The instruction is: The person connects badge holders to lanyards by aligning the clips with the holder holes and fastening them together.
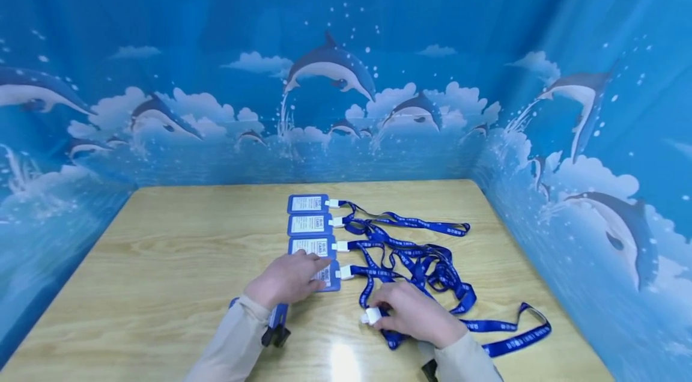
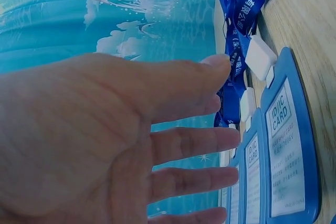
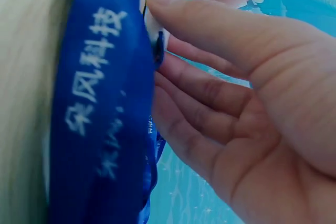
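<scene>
Several blue ID card holders (image 1: 308, 224) form a column on the table, each with a white clip joined to a blue printed lanyard. My left hand (image 1: 292, 277) is over the nearest holder (image 1: 333, 280) and partly covers it; the left wrist view shows its fingers straight. My right hand (image 1: 411, 310) pinches a white lanyard clip (image 1: 371, 316) between thumb and fingers, to the right of the holders. From that clip, a blue lanyard (image 3: 100, 103) hangs close in the right wrist view. Blue edges (image 1: 278, 315) of something mostly hidden show beside my left wrist.
Loose lanyards (image 1: 427, 262) lie tangled to the right of the holders, and one loop (image 1: 519, 343) reaches toward the table's right side. A blue dolphin-print curtain (image 1: 243, 69) stands behind and beside the wooden table (image 1: 178, 250).
</scene>
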Demonstrator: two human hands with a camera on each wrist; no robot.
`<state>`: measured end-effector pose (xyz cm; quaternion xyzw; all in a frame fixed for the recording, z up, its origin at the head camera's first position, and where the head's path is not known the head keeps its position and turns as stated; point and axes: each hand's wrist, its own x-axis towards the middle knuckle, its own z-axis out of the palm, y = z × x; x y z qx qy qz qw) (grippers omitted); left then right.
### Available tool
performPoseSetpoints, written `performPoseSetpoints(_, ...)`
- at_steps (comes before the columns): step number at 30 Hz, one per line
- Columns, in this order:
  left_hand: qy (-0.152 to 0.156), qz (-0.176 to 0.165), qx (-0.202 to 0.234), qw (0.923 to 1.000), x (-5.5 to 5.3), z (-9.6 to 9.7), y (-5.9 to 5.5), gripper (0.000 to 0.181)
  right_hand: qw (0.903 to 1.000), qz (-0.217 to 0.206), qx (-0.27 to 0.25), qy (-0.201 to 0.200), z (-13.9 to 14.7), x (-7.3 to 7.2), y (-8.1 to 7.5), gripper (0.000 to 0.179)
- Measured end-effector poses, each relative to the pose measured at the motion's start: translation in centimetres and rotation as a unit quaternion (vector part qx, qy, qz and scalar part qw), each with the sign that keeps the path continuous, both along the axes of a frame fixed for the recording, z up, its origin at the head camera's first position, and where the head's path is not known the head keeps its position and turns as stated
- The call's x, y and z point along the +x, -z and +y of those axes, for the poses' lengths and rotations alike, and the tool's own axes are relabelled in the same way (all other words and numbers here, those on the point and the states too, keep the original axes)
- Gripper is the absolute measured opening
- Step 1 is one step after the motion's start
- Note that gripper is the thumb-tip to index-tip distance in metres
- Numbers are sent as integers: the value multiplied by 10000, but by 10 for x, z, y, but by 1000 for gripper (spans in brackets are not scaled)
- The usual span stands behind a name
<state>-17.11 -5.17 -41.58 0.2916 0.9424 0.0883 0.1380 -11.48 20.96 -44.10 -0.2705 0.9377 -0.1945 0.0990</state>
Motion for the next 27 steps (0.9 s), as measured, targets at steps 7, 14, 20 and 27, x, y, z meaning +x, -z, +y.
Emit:
performPoseSetpoints(7, -75, 27, 122, 9999, 6, -5, -6, 48, 9996, 73, -185, 224, 0, -4, -7, 29)
performPoseSetpoints(14, -345, -355, 238, 9985, 9, -17, -6, 35, 9990, 262, -250, 260, -2, -5, -8, 30)
performPoseSetpoints(20, -802, -563, 183, 9950, 11, -41, -3, 34, 9985, 433, -223, 250, -2, -6, -7, 29)
performPoseSetpoints(27, -967, -606, 70, 9934, 16, -63, 2, 44, 9983, 421, -317, 241, -2, -8, -4, 28)
